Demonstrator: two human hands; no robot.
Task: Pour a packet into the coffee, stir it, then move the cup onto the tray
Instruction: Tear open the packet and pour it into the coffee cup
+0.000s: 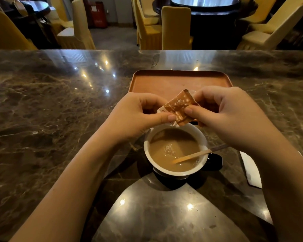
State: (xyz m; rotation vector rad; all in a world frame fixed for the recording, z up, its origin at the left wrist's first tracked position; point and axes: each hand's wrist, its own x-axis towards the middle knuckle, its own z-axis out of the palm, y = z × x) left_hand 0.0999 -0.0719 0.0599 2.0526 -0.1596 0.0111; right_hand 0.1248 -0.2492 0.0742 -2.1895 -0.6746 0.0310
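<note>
A small brown packet (179,106) with white star marks is held tilted just above the far rim of the cup (148,155). My left hand (135,114) pinches its lower left corner and my right hand (229,114) pinches its right side. The cup is white inside, dark outside, and holds milky coffee with a patch of white grains on the surface. A wooden stir stick (192,155) leans in the coffee, its end resting on the right rim. Behind my hands lies an orange-brown tray (178,81), with nothing visible on it.
The cup stands on a glossy brown marble counter (51,110). A white paper napkin (251,169) lies to the right of the cup, partly under my right forearm. Beyond the counter's far edge stand yellow-covered chairs (176,27) and dark round tables.
</note>
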